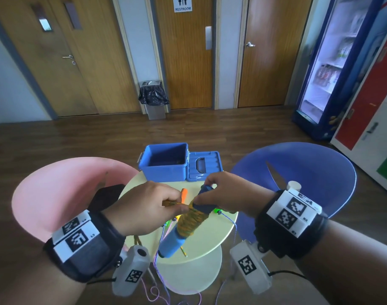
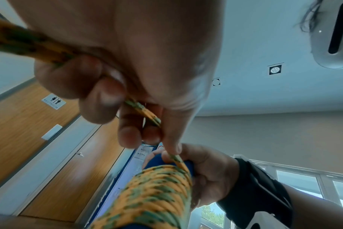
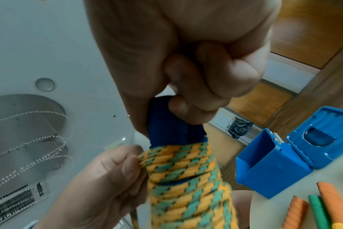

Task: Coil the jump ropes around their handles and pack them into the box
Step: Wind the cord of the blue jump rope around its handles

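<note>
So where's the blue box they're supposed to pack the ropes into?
In the head view the blue box sits open at the far edge of the round table, beyond both hands, with its lid lying just to its right.

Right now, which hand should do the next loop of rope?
Probably the left hand. It already pinches the loose rope beside the coil. The right hand grips the blue handles, steadying them, so it is busy.
</note>
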### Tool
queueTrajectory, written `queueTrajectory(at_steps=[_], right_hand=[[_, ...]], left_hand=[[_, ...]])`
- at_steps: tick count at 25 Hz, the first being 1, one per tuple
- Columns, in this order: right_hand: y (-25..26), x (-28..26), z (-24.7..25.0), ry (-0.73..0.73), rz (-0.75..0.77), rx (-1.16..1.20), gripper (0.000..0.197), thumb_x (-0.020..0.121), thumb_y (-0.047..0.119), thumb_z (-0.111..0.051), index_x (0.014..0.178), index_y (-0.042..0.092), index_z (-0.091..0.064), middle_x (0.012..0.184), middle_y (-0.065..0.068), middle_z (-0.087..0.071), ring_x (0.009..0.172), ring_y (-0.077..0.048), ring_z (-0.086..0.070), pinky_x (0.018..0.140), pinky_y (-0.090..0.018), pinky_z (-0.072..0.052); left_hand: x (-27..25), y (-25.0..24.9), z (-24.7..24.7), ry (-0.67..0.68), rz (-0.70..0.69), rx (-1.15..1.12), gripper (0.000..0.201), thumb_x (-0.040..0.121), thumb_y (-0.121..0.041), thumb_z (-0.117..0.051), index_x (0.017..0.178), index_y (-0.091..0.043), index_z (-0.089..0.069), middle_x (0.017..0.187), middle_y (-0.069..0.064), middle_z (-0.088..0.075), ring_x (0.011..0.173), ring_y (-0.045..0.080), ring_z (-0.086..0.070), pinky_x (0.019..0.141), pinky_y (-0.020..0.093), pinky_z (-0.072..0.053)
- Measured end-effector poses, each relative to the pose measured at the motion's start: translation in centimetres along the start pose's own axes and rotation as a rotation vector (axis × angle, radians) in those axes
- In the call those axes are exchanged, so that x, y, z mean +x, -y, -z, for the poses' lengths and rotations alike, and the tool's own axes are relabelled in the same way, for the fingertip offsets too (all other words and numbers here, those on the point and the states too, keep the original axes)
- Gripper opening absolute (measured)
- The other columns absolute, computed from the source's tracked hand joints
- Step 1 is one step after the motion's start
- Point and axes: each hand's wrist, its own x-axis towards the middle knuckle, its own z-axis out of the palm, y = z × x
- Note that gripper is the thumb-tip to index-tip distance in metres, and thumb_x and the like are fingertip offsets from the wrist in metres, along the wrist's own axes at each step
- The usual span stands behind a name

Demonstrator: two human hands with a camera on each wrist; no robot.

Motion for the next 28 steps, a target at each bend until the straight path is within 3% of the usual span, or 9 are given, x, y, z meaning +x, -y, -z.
queueTrajectory(at_steps=[4,7,10,13,16,19,22,24,28], right_hand=[[-0.1,-0.9,1.1,0.195,0.099,0.116,0.033,0.081,0.036,-0.078,0.097,0.011,-0.063,0.069,-0.008,-0.055,0.05,-0.015,-0.043,0.046,-0.023,-0.033],[-0.4,-1.5,2.2,0.334,0.184,0.216,0.029,0.086,0.022,-0.074,0.104,0.005,-0.06,0.067,-0.007,-0.053,0.046,-0.011,-0.039,0.043,-0.022,-0.029],[-0.5,-1.9,3.0,0.41,0.255,0.256,0.033,0.083,0.02,-0.07,0.109,0.002,-0.059,0.066,-0.006,-0.054,0.049,-0.013,-0.04,0.043,-0.02,-0.03],[-0.9,-1.9,3.2,0.448,0.311,0.317,0.033,0.08,0.022,-0.069,0.108,0.007,-0.062,0.072,-0.014,-0.054,0.056,-0.019,-0.043,0.045,-0.022,-0.031],[-1.7,-1.6,3.0,0.569,0.344,0.517,0.036,0.076,0.028,-0.078,0.107,0.018,-0.065,0.088,-0.025,-0.048,0.065,-0.031,-0.04,0.052,-0.029,-0.027],[-2.6,-1.4,2.6,0.639,0.385,0.673,0.052,0.075,0.035,-0.083,0.116,0.012,-0.061,0.103,-0.028,-0.044,0.086,-0.044,-0.035,0.061,-0.039,-0.022],[-2.6,-2.0,2.8,0.65,0.512,0.847,0.056,0.081,0.032,-0.079,0.12,0.003,-0.05,0.095,-0.018,-0.057,0.065,-0.029,-0.053,0.057,-0.028,-0.034],[-1.8,-2.5,2.4,0.631,0.582,1.033,0.049,0.084,0.027,-0.076,0.119,0.006,-0.049,0.094,-0.01,-0.059,0.057,-0.012,-0.056,0.047,-0.024,-0.031],[-0.3,-2.2,0.5,0.297,0.629,1.14,0.042,0.077,0.031,-0.083,0.106,0.016,-0.056,0.089,-0.015,-0.053,0.062,-0.022,-0.051,0.05,-0.024,-0.036]], left_hand=[[0.1,0.4,-0.5,-0.011,-0.057,-0.262,0.028,0.088,-0.045,-0.07,0.066,-0.03,-0.061,0.069,-0.012,-0.058,0.069,0.008,-0.056,0.063,0.016,-0.04],[-0.3,-0.1,-1.4,0.051,-0.045,-0.455,0.009,0.084,-0.047,-0.068,0.076,-0.043,-0.069,0.089,-0.008,-0.071,0.088,0.01,-0.066,0.081,0.028,-0.052],[-0.3,-0.5,-2.0,0.09,0.008,-0.607,0.031,0.081,-0.048,-0.066,0.081,-0.018,-0.071,0.075,-0.001,-0.068,0.073,0.01,-0.062,0.07,0.027,-0.052],[-0.4,-1.1,-2.0,0.083,0.025,-0.813,0.026,0.084,-0.028,-0.066,0.076,-0.003,-0.067,0.066,-0.004,-0.061,0.066,0.006,-0.057,0.065,0.017,-0.046],[-0.6,-1.4,-2.1,0.099,0.05,-1.077,0.022,0.085,-0.022,-0.067,0.068,-0.009,-0.064,0.063,0.0,-0.057,0.061,0.01,-0.055,0.061,0.017,-0.045],[-0.5,-1.9,-2.1,0.21,0.059,-1.433,0.026,0.084,-0.027,-0.074,0.069,-0.01,-0.061,0.066,0.006,-0.05,0.061,0.015,-0.05,0.06,0.023,-0.044],[-0.2,-2.5,-2.1,0.225,0.095,-1.505,0.025,0.09,-0.021,-0.059,0.066,-0.019,-0.061,0.06,-0.004,-0.051,0.053,0.008,-0.049,0.054,0.02,-0.042],[0.2,-3.0,-2.8,0.139,0.174,-1.522,0.023,0.083,-0.026,-0.069,0.066,-0.022,-0.054,0.054,-0.006,-0.039,0.047,0.008,-0.035,0.05,0.021,-0.033],[1.1,-5.5,-4.2,-0.157,0.313,-1.674,0.027,0.078,-0.023,-0.064,0.067,-0.022,-0.04,0.053,-0.006,-0.021,0.044,0.009,-0.017,0.048,0.026,-0.013]])
